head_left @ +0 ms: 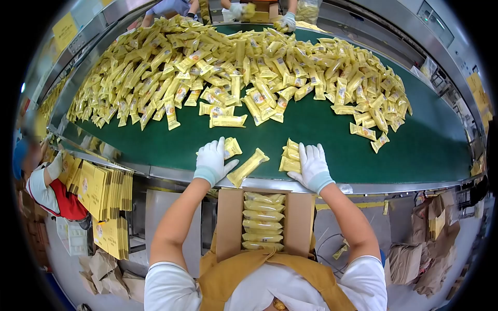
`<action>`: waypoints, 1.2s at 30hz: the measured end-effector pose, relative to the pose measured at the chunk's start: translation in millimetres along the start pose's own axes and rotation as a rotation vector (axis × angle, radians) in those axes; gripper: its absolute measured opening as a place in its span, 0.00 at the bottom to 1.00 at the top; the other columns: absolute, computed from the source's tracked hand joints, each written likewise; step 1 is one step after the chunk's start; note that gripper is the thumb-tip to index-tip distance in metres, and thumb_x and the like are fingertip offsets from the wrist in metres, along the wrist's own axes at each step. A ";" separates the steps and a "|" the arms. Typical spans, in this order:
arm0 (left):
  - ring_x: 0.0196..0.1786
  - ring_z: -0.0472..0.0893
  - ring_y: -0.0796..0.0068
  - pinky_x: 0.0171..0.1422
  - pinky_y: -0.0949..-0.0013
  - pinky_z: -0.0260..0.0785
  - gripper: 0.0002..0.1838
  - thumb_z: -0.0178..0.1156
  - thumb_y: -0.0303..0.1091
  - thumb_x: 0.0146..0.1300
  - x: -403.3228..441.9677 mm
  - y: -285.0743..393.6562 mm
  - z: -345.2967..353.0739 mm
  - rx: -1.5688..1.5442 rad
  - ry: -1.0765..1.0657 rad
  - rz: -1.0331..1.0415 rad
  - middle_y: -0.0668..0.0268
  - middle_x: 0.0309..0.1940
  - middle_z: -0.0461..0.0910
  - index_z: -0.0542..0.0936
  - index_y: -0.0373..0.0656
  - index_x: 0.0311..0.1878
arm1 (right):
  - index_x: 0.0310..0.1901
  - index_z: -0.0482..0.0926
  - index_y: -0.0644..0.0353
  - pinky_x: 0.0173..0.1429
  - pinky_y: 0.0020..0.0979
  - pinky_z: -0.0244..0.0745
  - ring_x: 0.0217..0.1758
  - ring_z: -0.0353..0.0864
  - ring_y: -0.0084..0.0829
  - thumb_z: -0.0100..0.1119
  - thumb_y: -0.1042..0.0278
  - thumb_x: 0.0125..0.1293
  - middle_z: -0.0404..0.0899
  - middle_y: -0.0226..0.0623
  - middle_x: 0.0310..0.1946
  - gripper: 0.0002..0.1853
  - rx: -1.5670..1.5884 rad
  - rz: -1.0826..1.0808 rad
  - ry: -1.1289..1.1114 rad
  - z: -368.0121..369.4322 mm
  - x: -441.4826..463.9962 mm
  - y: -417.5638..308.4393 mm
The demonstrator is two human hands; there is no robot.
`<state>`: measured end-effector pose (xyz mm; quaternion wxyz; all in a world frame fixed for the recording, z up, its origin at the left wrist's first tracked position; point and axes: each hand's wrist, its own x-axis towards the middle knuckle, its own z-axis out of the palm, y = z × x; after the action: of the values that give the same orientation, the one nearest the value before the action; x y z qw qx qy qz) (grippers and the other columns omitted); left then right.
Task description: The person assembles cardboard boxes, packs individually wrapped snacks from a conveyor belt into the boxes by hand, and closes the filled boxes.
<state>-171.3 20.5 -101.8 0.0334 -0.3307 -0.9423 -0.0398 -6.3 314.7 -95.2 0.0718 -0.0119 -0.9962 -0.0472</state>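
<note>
My left hand (210,160), in a white glove, rests on the green belt with its fingers stretched and thumb apart. It touches a yellow wrapped packet (232,148), partly hidden by the fingers. My right hand (314,168), also gloved, lies against a small row of yellow packets (290,158), its thumb below them and fingers extended. Between my hands a single packet (248,167) lies slanted at the belt's near edge. Below, against my body, an open cardboard box (228,223) holds several packets (263,215) lying crosswise in a column.
A large heap of yellow packets (218,67) covers the far side of the green belt (301,122). Across it, a co-worker's gloved hands (289,22) are at the heap. Flattened yellow cartons (104,186) stand at left beside another person (49,189). Brown paper (415,254) lies at right.
</note>
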 end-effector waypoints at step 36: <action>0.64 0.73 0.48 0.66 0.53 0.70 0.41 0.66 0.69 0.51 23.6 85.9 -41.4 -0.129 -0.639 0.254 0.48 0.62 0.70 0.81 0.49 0.61 | 0.63 0.70 0.67 0.66 0.40 0.73 0.61 0.77 0.48 0.82 0.48 0.44 0.75 0.52 0.57 0.48 0.732 0.625 0.044 27.5 -8.1 45.2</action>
<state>-134.3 98.0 -54.1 -0.2797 -0.4424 -0.8520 0.0106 -0.8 362.2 -119.3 0.1031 -0.2837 -0.8943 0.3304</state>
